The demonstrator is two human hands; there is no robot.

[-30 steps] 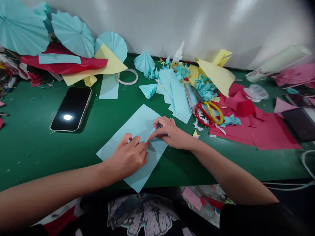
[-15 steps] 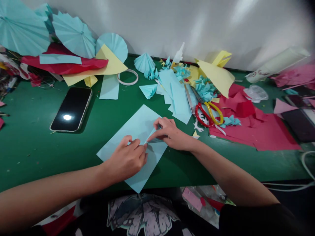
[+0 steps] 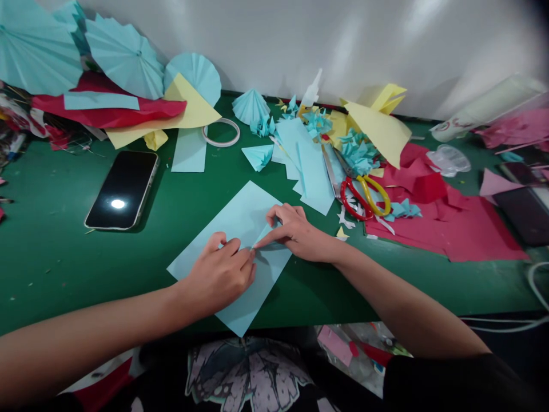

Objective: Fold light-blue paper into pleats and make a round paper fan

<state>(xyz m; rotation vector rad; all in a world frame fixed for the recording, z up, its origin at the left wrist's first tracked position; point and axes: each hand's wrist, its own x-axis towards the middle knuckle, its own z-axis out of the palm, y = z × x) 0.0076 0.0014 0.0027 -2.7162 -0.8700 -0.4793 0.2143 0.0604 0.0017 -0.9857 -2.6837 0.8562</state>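
A light blue sheet of paper [image 3: 227, 223] lies turned cornerwise on the green tabletop, close to the front edge. Near its middle a raised fold runs toward the right corner. My left hand [image 3: 223, 269] has its fingers curled, with the tips pressed on the paper at the fold's inner end. My right hand [image 3: 295, 232] is closed on the fold, its thumb and fingers gripping the raised paper. Both hands' fingertips meet near the sheet's centre. The sheet's right corner is partly hidden by my right hand.
A phone [image 3: 123, 190] lies at left, a tape roll [image 3: 221, 143] behind the sheet. Scissors [image 3: 364, 197] with red and yellow handles rest right, beside blue paper strips [image 3: 311, 177] and red paper [image 3: 480, 234]. Pleated blue fans [image 3: 124, 57] stand along the wall [image 3: 274, 46].
Both hands stay at the fold on the blue paper, with hardly any movement. The camera view has shifted very slightly.
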